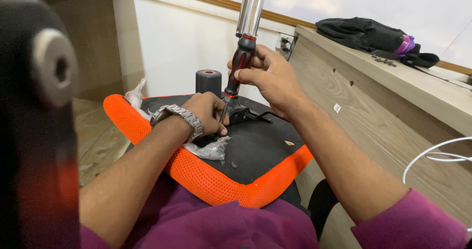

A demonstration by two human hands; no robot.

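Looking down, we see both forearms reaching forward over an upturned chair seat [255,155] with a black underside and an orange mesh edge, resting across our lap. The right hand [268,77] is raised, wrist bent, its fingers wrapped firmly round the red and black handle of a screwdriver [237,67]. The left hand [209,113], with a metal wristwatch [179,118] on its wrist, sits lower on the seat; its fingers are curled in, pinching close round the lower shaft near the tip, though what lies under the fingertips is hidden.

The screwdriver stands nearly upright, its long axis leaning a little: handle up and towards the right, tip down and to the left, pointing into the black underside of the seat just beside a black metal bracket [246,113]. It lies over the middle of the seat, between the two hands.

A shiny chrome tube [251,8] rises behind the handle. Crumpled clear plastic wrap [209,150] lies under the left wrist on the orange edge. A black cylinder [208,81] stands beyond the seat. To the right, a wooden panel [383,121] runs alongside, with dark cloth [364,35] on the ledge above it.
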